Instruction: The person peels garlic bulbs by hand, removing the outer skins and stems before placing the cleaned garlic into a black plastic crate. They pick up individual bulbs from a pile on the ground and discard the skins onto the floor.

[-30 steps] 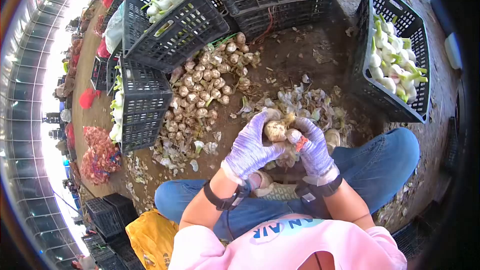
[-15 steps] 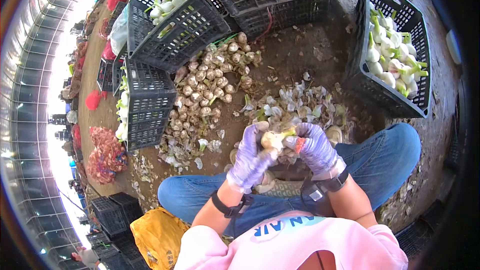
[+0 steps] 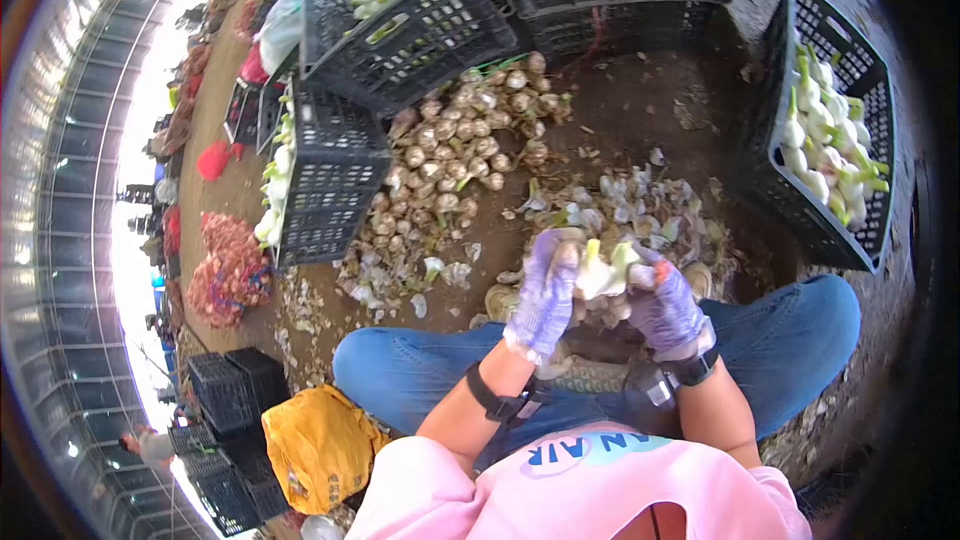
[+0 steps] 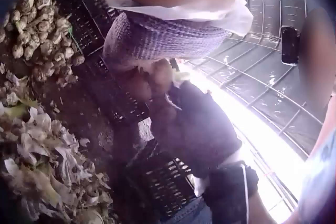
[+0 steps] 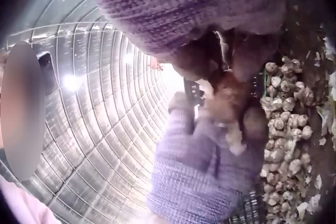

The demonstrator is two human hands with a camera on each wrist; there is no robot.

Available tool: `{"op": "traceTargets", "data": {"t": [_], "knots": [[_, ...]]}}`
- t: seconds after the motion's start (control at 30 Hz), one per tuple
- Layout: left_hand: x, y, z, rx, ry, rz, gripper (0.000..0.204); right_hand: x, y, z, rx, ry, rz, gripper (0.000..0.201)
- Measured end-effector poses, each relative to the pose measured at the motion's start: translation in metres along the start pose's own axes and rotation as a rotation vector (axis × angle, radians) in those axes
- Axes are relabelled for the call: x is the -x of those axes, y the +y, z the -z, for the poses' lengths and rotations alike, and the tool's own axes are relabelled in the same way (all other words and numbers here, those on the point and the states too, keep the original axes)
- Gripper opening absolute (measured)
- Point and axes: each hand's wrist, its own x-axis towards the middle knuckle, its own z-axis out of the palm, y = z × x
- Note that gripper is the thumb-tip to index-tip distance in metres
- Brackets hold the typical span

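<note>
White garlic with short green stems pointing up sits between the two gloved hands, above the lap. My left hand, in a purple knitted glove, grips it from the left side. From the right, my right hand pinches it with curled fingers; a red patch shows on that glove. In the left wrist view my left hand is at the top and my right hand is a dark shape below. The right wrist view has my right hand above my left hand, with the garlic blurred between them.
A pile of untrimmed bulbs and a heap of peeled skins lie on the ground ahead. Black crates of white garlic stand at the left and right. A yellow bag lies by the left knee.
The head view has shifted, so the scene sits further right. Between the hands, the brownish, rooted bulb seen a second ago has given way to white garlic with stems upward.
</note>
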Motion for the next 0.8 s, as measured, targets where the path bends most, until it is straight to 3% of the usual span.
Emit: {"op": "traceTargets", "data": {"t": [0.03, 0.07, 0.1, 0.17, 0.2, 0.23, 0.3, 0.33, 0.37, 0.47, 0.53, 0.63, 0.67, 0.7, 0.8], "knots": [[-0.001, 0.005, 0.004, 0.035, -0.097, 0.176, 0.052, 0.000, -0.001, 0.003, -0.077, -0.048, 0.013, 0.048], [-0.003, 0.000, 0.002, 0.161, -0.097, 0.064, 0.052, -0.003, 0.000, 0.008, 0.051, -0.024, 0.032, 0.047], [-0.006, -0.004, 0.002, 0.162, -0.090, 0.058, 0.052, -0.004, -0.002, 0.002, 0.053, -0.032, 0.028, 0.047], [-0.009, -0.011, 0.004, -0.141, -0.120, -0.271, 0.053, 0.000, -0.008, -0.010, 0.138, 0.046, -0.003, 0.046], [0.000, 0.013, 0.001, 0.130, -0.171, 0.007, 0.059, 0.003, -0.010, -0.004, 0.056, -0.029, -0.030, 0.043], [-0.003, 0.017, 0.013, 0.142, -0.247, 0.135, 0.059, 0.003, -0.009, 0.000, 0.058, -0.014, -0.022, 0.043], [-0.006, 0.021, 0.029, 0.293, -0.456, 0.232, 0.064, 0.004, -0.009, 0.008, -0.152, -0.034, -0.022, 0.042], [-0.006, 0.020, 0.029, 0.265, -0.461, 0.161, 0.068, 0.003, -0.009, 0.001, -0.184, 0.034, 0.011, 0.048], [-0.006, 0.015, 0.032, 0.329, -0.476, 0.116, 0.062, 0.002, -0.008, 0.004, -0.287, -0.067, -0.004, 0.055], [-0.011, 0.014, 0.029, 0.085, -0.345, -0.007, 0.063, 0.005, -0.014, -0.004, -0.132, 0.030, 0.008, 0.058], [-0.015, 0.007, 0.028, -0.288, -0.154, -0.347, 0.046, 0.004, -0.013, -0.008, -0.165, -0.017, 0.019, 0.054], [-0.009, 0.011, 0.027, -0.295, -0.094, -0.222, 0.036, -0.003, -0.007, 0.009, -0.143, 0.007, 0.103, 0.047], [-0.007, 0.015, 0.027, -0.230, -0.092, -0.204, 0.035, -0.010, -0.009, 0.017, -0.227, -0.068, 0.237, 0.040], [-0.004, 0.020, 0.027, -0.230, -0.093, -0.202, 0.035, -0.011, -0.019, 0.015, -0.149, 0.159, 0.258, 0.034], [-0.001, 0.024, 0.028, -0.283, -0.069, -0.361, 0.029, -0.002, -0.034, 0.003, -0.074, 0.201, 0.331, 0.035]]}}
